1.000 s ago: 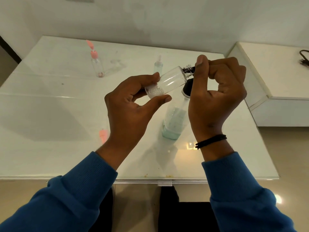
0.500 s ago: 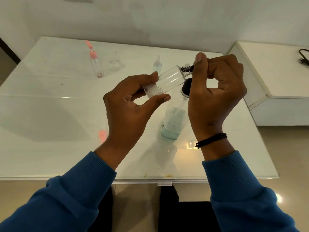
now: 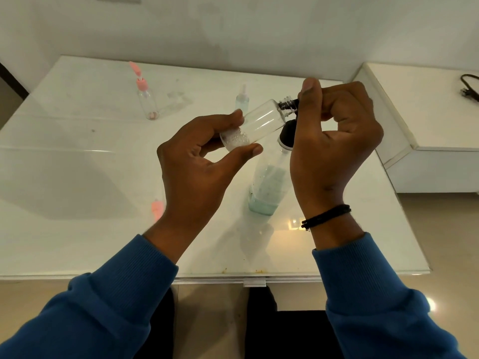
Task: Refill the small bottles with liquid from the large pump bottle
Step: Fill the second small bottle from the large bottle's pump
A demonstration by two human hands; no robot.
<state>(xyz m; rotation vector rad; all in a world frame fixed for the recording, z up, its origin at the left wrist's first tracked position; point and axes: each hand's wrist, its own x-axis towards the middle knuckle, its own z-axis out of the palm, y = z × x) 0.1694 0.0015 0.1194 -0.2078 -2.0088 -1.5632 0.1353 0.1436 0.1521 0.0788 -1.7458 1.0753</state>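
Lying tilted, clear small bottle (image 3: 259, 123), foam-bottomed, pinched by left hand (image 3: 199, 172); right hand (image 3: 334, 141) grips pump.

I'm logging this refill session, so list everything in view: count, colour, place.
small clear bottle: 1, clear with white foam at its base, tilted in the air between both hands
large pump bottle: 1, clear with pale green liquid, black top, standing on the table under the hands
pink-capped bottle: 1, clear, far left of table
pale blue bottle: 1, far centre
pink object: 1, partly behind left wrist
table: 1, white
side cabinet: 1, white, right
black cable: 1, on cabinet
left hand: holds the bottle's base
right hand: fingers curled at the bottle's neck
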